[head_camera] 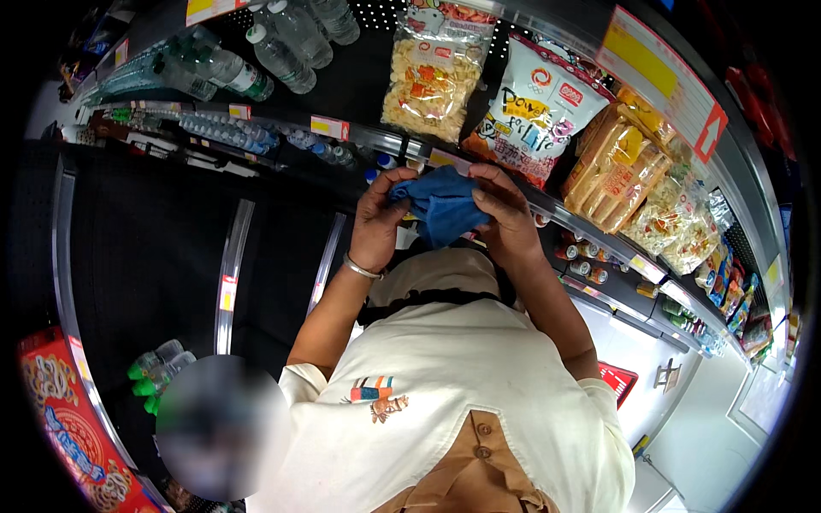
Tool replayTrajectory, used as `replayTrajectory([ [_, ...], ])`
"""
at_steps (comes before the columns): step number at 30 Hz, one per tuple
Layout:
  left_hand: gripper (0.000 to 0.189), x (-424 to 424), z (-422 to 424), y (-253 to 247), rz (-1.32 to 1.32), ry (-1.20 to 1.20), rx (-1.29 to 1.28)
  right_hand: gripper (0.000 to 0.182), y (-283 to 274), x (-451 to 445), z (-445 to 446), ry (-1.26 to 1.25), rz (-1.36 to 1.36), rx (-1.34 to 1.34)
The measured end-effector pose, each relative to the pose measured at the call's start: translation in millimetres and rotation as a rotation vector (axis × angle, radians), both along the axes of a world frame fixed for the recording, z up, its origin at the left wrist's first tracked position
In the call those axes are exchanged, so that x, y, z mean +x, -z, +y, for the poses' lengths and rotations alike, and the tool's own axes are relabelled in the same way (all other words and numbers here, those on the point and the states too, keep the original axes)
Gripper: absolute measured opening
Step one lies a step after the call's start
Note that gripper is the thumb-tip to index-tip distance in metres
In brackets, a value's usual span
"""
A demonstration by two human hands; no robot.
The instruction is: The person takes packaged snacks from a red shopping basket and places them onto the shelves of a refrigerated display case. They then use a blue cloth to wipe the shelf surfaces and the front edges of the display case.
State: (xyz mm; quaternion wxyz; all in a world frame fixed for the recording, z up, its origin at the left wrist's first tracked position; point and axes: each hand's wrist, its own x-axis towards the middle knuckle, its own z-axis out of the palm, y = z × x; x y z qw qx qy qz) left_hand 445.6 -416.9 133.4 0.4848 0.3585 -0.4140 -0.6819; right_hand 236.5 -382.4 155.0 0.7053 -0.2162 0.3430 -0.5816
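Observation:
A crumpled blue cloth hangs between my two hands in front of my waist. My left hand, with a bangle at the wrist, pinches its left end between thumb and fingers. At the opposite side, my right hand grips the cloth's upper right part. Just beyond the cloth runs the front edge of a shelf. On that shelf, a clear bag of puffed snacks and a white snack bag stand close to my hands.
Packaged bread and more snack bags line the shelf to the right. Water bottles stand at the upper left. Cans sit on a lower shelf. A red snack box and green-capped bottles are at the lower left.

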Motion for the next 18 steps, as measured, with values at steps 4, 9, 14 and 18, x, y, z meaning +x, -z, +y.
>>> replayTrajectory([
  [4,0.043,-9.0,12.2,0.8,0.008,-0.108,-0.02,0.032,3.5,-7.3,10.2,0.073,0.027,-0.062],
  [9,0.044,-15.9,15.3,-6.5,0.003,-0.042,-0.056,0.037,8.5,-23.1,22.2,0.029,0.061,-0.025],
  [14,0.042,-14.3,8.0,-24.1,0.066,0.104,-0.078,0.049,8.6,-22.9,18.1,-0.052,0.326,-0.083],
  [18,0.041,-4.2,-5.4,-39.8,-0.087,0.195,-0.181,0.058,10.0,10.9,7.3,-0.022,0.373,-0.277],
])
